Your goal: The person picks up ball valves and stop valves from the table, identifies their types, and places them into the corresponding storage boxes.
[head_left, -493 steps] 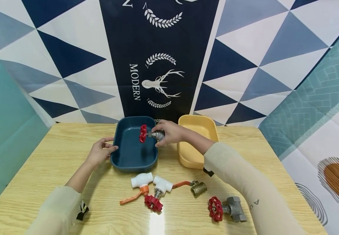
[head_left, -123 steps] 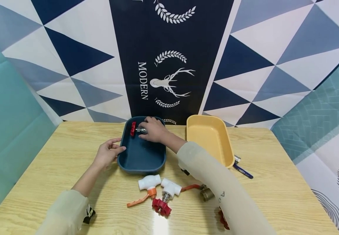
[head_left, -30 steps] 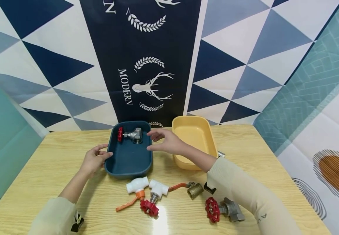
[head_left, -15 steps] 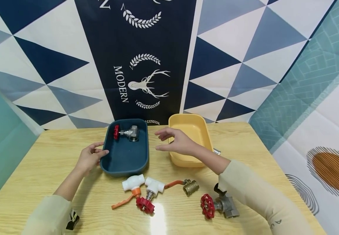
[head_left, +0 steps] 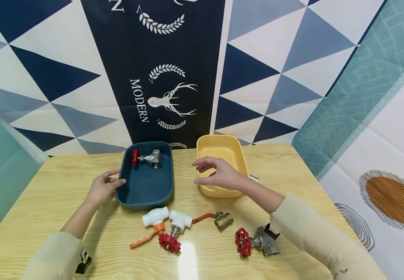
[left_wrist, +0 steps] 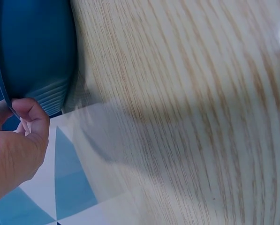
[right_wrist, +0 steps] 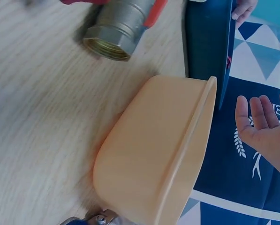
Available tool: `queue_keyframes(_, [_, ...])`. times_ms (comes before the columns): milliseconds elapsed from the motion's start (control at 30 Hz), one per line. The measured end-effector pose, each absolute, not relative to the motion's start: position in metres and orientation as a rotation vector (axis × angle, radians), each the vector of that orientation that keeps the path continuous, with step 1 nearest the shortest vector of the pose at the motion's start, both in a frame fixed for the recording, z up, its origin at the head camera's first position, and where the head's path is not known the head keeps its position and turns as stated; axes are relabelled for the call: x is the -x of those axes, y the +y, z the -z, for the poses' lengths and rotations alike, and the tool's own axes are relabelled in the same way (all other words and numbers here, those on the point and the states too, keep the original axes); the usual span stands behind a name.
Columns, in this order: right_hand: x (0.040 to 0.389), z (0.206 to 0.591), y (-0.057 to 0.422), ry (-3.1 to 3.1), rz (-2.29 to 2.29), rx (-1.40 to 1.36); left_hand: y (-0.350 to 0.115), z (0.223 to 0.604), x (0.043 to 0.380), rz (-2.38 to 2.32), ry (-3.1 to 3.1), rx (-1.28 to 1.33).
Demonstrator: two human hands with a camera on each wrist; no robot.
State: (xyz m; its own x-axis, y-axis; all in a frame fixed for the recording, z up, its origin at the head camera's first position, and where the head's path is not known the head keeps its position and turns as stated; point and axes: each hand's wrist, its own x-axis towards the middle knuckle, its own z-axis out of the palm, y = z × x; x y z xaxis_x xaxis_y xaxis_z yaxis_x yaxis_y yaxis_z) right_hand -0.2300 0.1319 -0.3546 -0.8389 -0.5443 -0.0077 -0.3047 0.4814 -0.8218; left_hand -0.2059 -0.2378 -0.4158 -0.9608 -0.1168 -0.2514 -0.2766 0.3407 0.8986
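Note:
My left hand (head_left: 102, 188) pinches the left rim of the dark blue bin (head_left: 144, 190); the left wrist view shows thumb and fingers (left_wrist: 32, 112) on that rim. At the back of this bin lies a silver gate valve (head_left: 155, 157), its red handwheel to the left. Over the yellow bin (head_left: 219, 147) hovers my right hand (head_left: 221, 173), fingers and thumb apart with nothing between them. Nearer me lie a white ball valve (head_left: 155, 216) with an orange lever, a white valve (head_left: 181, 219) with a red handwheel and a brass ball valve (head_left: 224, 221) with a red lever.
A grey gate valve (head_left: 268, 242) with a red handwheel lies at the front right, partly under the right sleeve. Against the yellow bin's right side shows a metal fitting (head_left: 254, 178), mostly hidden. A patterned backdrop (head_left: 174, 46) stands behind the table.
The silver gate valve, earlier in my right hand, now rests in the blue bin. My right hand has let go and moved right over the yellow bin. My left hand stays on the rim.

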Motion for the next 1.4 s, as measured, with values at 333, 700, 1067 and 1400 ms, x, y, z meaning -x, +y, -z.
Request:
queue_keyframes(333, [0.219, 0.359, 0.157, 2.449, 1.322, 0.736, -0.235, 0.417, 0.203, -1.697, 2.428, 0.346])
queue_keyframes(700, [0.210, 0.366, 0.188, 2.470, 1.287, 0.714, -0.238, 0.419, 0.200, -1.720, 2.402, 0.327])
queue_keyframes(1067, [0.192, 0.376, 0.209, 2.426, 1.290, 0.738, -0.238, 0.420, 0.202, -1.689, 2.417, 0.314])
queue_keyframes(1400, [0.183, 0.383, 0.227, 2.407, 1.256, 0.740, -0.240, 0.415, 0.205, -1.649, 2.458, 0.302])
